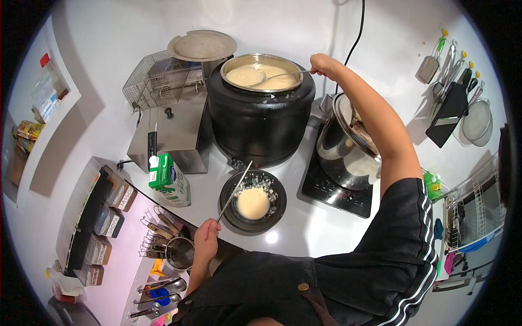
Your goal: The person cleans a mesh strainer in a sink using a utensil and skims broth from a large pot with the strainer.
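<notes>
the scene is bright, with light that seems to come from above. the white bench (293,239) carries a small, round glare spot near its front edge, and its surface around that spot is close to washed out. the pale wall (283,27) is evenly lit, with soft grey shadows under the shelf (61,117) and behind the strainer (477,122). the kettle (261,127) shows dull highlights, the pot (345,163) sharper reflections. a pinkish tint lies at lower left. the wide lens bends straight lines strongly, and the corners fall to black. the middle looks fairly sharp; the rack (479,212) near the right edge looks stretched and softer.
</notes>
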